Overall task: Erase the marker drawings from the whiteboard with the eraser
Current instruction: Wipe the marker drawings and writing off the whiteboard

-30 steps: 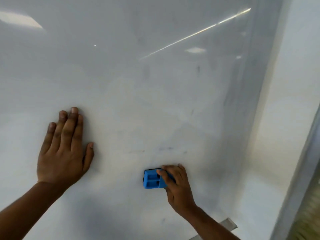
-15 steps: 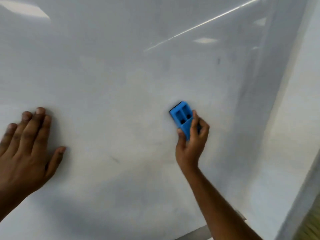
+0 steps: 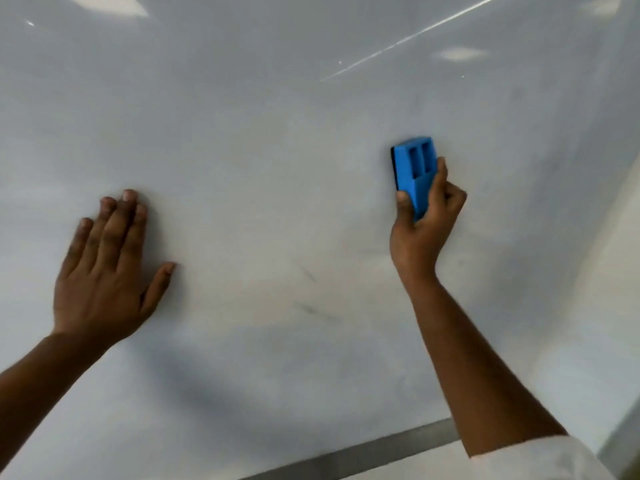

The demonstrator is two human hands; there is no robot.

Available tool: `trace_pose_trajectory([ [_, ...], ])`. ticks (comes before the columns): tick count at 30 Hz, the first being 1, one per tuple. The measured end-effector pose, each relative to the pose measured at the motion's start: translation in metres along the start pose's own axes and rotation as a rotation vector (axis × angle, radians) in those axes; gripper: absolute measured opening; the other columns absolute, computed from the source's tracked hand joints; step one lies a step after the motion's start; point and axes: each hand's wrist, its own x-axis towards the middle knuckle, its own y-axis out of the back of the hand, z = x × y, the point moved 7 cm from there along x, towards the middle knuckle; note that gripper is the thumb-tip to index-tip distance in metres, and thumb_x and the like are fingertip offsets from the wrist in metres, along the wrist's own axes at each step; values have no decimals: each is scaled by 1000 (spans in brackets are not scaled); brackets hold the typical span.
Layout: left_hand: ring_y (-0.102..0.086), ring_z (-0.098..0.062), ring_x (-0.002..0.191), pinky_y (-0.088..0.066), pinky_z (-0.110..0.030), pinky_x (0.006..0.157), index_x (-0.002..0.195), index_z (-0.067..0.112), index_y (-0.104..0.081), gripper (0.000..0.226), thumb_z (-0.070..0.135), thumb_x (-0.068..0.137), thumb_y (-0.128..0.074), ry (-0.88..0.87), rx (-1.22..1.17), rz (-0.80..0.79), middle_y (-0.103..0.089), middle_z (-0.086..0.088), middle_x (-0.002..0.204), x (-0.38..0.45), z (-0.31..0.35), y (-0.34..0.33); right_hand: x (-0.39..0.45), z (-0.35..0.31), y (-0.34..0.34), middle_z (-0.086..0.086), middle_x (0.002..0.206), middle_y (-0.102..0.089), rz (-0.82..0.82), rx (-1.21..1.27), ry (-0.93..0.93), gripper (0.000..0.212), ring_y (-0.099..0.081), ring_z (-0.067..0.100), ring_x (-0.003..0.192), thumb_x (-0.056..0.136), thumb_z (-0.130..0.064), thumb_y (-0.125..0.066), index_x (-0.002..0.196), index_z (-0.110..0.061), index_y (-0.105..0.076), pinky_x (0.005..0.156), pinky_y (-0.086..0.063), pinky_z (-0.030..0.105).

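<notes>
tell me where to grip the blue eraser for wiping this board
Grip the blue eraser by its two long plastic sides at the lower end, coming from below, as the right hand does now. Its dark pad faces the whiteboard, so fingers belong on the edges.

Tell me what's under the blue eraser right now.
The eraser, held by the right hand, lies against the whiteboard. A dark pad edge shows along its left side. Any marks beneath it are covered.
</notes>
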Motion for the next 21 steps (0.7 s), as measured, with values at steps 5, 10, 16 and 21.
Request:
trace_pose_trajectory([
  [5, -10, -33, 169, -6, -45, 137, 172, 4, -15, 85, 53, 108, -40, 14, -6, -28, -9, -13, 182, -16, -32, 3, -47, -46, -40, 18, 125, -52, -114, -80, 250, 58, -57, 33, 112, 98, -24, -65, 150, -4, -49, 99, -51, 42],
  [10, -5, -31, 169, -3, -43, 138, 172, 2, -13, 83, 48, 108, -40, 56, -43, -10, -5, -12, 182, -22, -26, -2, -274, -25, -57, -8, 117, -61, -472, -98, 356, 36, -62, 20, 105, 100, -24, -71, 131, -41, -61, 88, -55, 48],
  [16, -5, -27, 170, -1, -40, 138, 173, 6, -11, 86, 52, 106, -40, -8, -65, -22, -6, -11, 182, -23, -40, 2, -243, -21, -39, -12, 113, -63, -627, -116, 440, 28, -62, 21, 105, 102, -24, -67, 125, -40, -68, 106, -47, 41],
  [21, -8, -31, 169, -3, -44, 137, 173, 4, -14, 87, 53, 106, -41, 11, -78, -24, -8, -13, 182, -54, -70, 8, -79, 7, 6, 17, 141, -49, -219, -219, 192, 55, -50, 32, 134, 102, -12, -62, 154, -13, -45, 116, -42, 55],
])
